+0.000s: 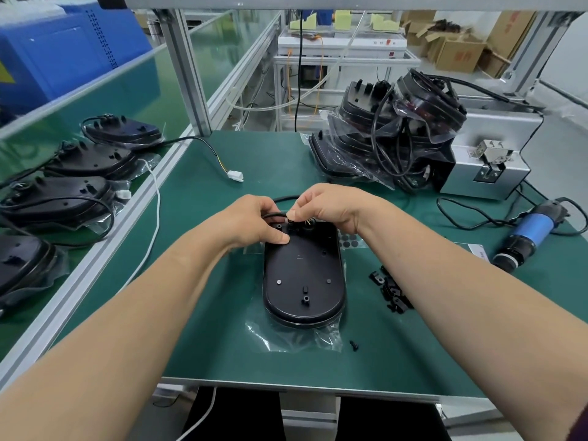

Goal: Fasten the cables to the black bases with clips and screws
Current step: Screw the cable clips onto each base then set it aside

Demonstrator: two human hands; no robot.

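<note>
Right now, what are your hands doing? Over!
Left hand grips cable at far end of black base; right hand pinches it. Clips loose at right. Nothing in the way.

No text could be read with certainty. Red printed characters stood on the side of the cardboard box (458, 54) and on the taller carton (510, 25) beside it at the far right, but they were too blurred to make out. Small dark marks on the front of the white machine (342, 43) and print on the white label (477, 251) lying on the table (270, 160) were likewise illegible.
</note>
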